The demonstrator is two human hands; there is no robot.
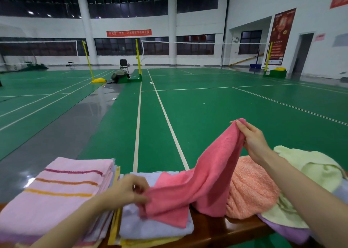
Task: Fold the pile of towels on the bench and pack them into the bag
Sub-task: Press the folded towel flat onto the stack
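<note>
Head view shows the brown wooden desk (216, 227), then the coral-pink terry towel (203, 174) stretched over it, its long axis rising from lower left to upper right. Left hand (130, 191) pinches its low corner; right hand (252, 140) grips its raised end.

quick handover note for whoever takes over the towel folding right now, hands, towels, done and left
Left hand: pinching the lower corner of the pink-red towel, over the lavender folded towel.
Right hand: holding the same towel's other end raised.
Done: two folded stacks on the bench, the striped pink towel on top of the left one.
Left: fold the held towel, then the loose orange towel, pale green towel and purple towel at right. No bag in view; packing not started.
</note>
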